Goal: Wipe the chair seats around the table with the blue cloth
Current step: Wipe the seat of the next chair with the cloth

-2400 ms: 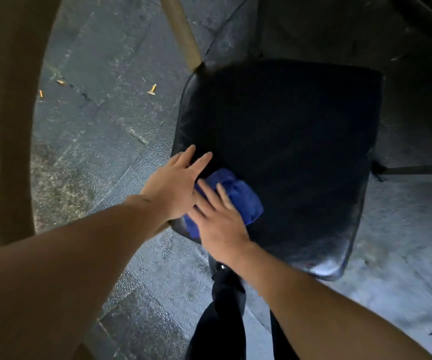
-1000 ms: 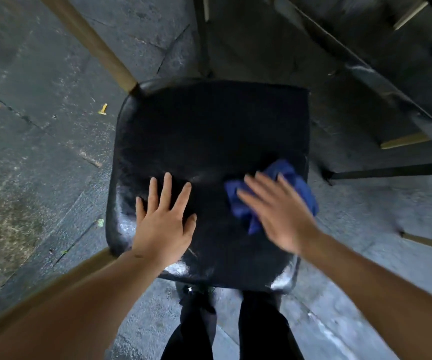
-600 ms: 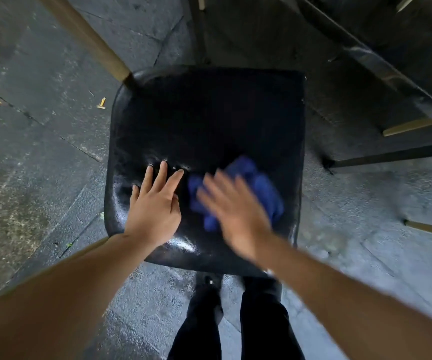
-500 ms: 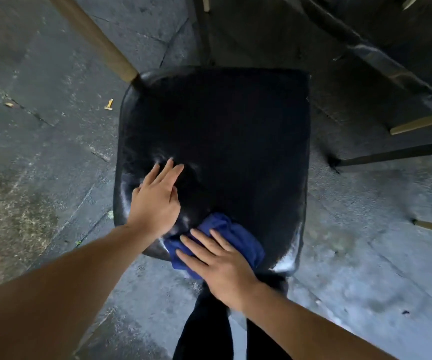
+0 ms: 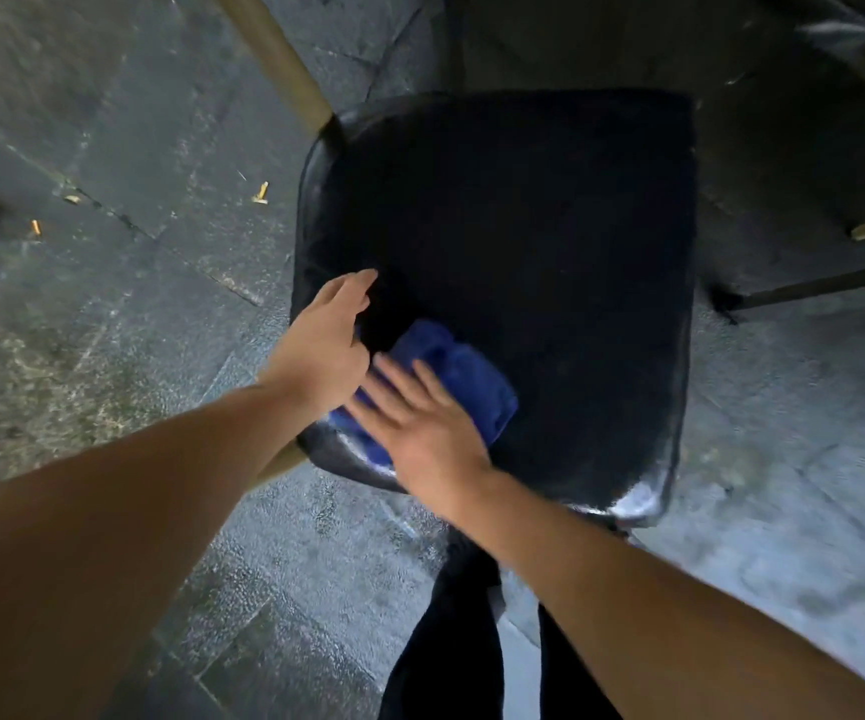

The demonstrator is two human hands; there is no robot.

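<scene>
Seat [image 5: 524, 241] one, blue cloth [image 5: 451, 371] one, two hands flat: left hand [image 5: 326, 345], right hand [image 5: 420, 423].

No readable text, label, brand, number or sign appears anywhere: not on the chair seat [image 5: 524, 241], blue cloth [image 5: 451, 366], or paving.

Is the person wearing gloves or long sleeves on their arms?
No. The left hand and the right hand are bare, with no gloves, rings or watch in sight. Both forearms are uncovered as far as the picture shows, so no sleeves appear. Below them you can see dark trousers.
</scene>
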